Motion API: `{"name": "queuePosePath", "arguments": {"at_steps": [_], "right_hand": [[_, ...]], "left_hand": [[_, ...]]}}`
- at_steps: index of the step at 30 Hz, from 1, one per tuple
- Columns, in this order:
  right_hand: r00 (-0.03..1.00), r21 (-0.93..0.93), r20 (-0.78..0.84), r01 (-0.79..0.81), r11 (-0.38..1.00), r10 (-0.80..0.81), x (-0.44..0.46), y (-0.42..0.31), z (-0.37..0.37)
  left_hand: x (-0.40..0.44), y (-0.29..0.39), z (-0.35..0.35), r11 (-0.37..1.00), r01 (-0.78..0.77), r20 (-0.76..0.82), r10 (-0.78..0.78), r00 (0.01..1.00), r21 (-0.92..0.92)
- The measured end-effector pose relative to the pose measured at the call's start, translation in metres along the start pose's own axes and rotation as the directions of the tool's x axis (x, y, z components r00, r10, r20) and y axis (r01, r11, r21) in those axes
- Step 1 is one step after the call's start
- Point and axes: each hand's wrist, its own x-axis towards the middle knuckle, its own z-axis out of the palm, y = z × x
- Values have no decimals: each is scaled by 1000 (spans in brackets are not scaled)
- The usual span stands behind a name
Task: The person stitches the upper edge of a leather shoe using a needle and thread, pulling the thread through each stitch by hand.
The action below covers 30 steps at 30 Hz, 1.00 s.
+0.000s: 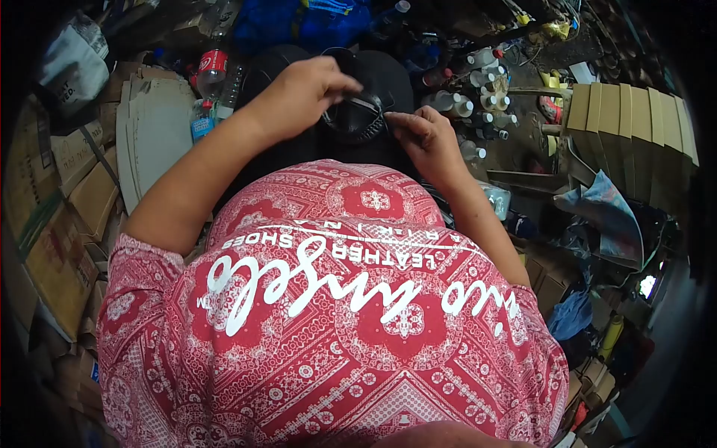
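Note:
A black leather shoe (351, 127) rests on my lap between my dark-clad knees, with a row of stitches along its rounded edge. Over its upper left side is my left hand (306, 93), fingers curled together and slightly blurred. Close to those fingers a thin pale strand (364, 101) crosses the shoe; its kind is unclear. My right hand (429, 142) is at the shoe's right edge, thumb and forefinger pressed together beside the stitching. Whatever either hand pinches is too small to make out.
Several clear bottles (485, 97) lie to the right, near a row of folded cardboard pieces (635, 119). On the left are grey board sheets (157, 138), a red-labelled bottle (212, 71) and cardboard boxes (52, 246). A blue bag (299, 26) sits ahead.

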Motion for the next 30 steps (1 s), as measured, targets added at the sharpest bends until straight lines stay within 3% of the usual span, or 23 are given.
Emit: {"name": "queuePosePath", "arguments": {"at_steps": [1, 2, 4, 6, 8, 9, 11, 16, 24, 27, 30], "right_hand": [[1000, 3, -1, -5, 1000, 5, -2, 0, 2], [1000, -21, -10, 13, 1000, -13, -4, 0, 3], [999, -43, -21, 29, 999, -30, -7, 4, 5], [992, 195, 55, -124, 973, 116, -7, 13, 5], [984, 272, 133, -149, 951, 117, -1, 23, -2], [971, 344, 211, -180, 922, 111, 2, 27, -4], [959, 376, 259, -210, 902, 114, 11, 28, -9], [933, 360, 342, -239, 902, 110, 22, 33, -12], [937, 386, 340, -217, 897, 81, 25, 36, -13], [923, 405, 371, -257, 878, 99, 25, 37, -13], [917, 427, 389, -263, 865, 87, 28, 42, -12]], "left_hand": [[-8, -2, 4, 1000, 0, -16, 0, 1000, -10], [-15, -7, 8, 978, -115, -52, 126, 991, 176], [-21, -6, 15, 954, -98, -74, 124, 990, 282], [-22, -7, 18, 919, -75, -102, 123, 987, 386], [-14, -8, 20, 960, -68, -221, 131, 967, 270], [-10, -8, 21, 960, -70, -219, 132, 967, 269], [-3, -8, 21, 997, -76, -145, 80, 986, 33], [0, -17, 28, 993, -98, -110, 104, 988, 62], [-2, -16, 31, 992, -86, -98, 95, 991, 93], [-1, -12, 34, 992, -100, -92, 107, 990, 76], [6, -21, 37, 997, -29, -28, 27, 999, -69]]}}
